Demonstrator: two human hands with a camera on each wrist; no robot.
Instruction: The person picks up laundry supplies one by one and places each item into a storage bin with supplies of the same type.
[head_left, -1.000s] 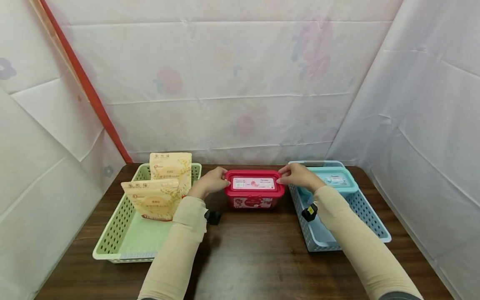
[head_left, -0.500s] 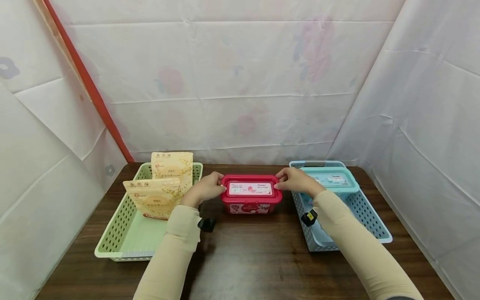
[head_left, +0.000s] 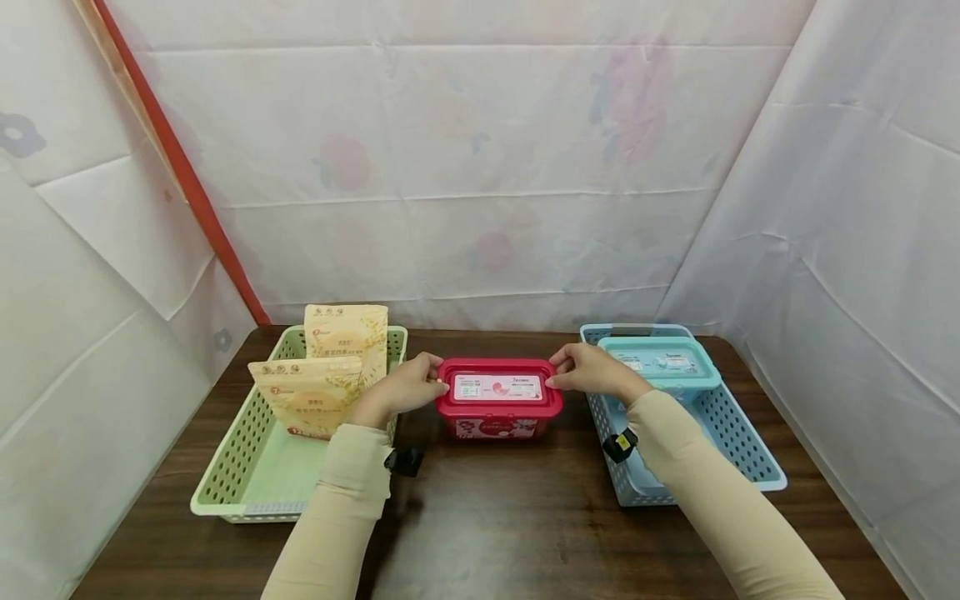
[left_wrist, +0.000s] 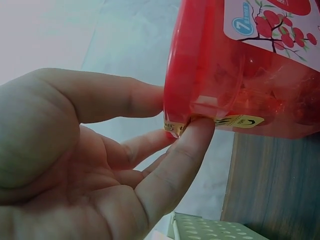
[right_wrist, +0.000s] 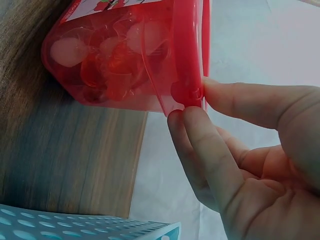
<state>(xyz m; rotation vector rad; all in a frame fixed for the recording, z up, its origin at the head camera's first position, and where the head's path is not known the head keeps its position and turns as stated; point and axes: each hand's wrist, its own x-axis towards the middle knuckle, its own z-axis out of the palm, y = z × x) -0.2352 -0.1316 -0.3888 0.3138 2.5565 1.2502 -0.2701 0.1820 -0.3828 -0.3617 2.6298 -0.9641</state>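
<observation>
Between the two baskets is a red lidded plastic box with a white label on its lid. My left hand pinches the left end of its lid rim, thumb on top and fingertips underneath. At the opposite end my right hand grips the rim the same way. Through the see-through red wall in the right wrist view, rounded capsules show inside. A printed sticker runs along the box's end by my left fingers. Whether the base touches the table cannot be told for sure.
A green basket on the left holds two yellow pouches standing up. The blue basket on the right contains a light-blue lidded box. All stand on a dark wooden table, with white cloth behind.
The red box has come nearer to me and slightly to the left, with both hands holding its ends throughout. The baskets and their contents stay in place.
</observation>
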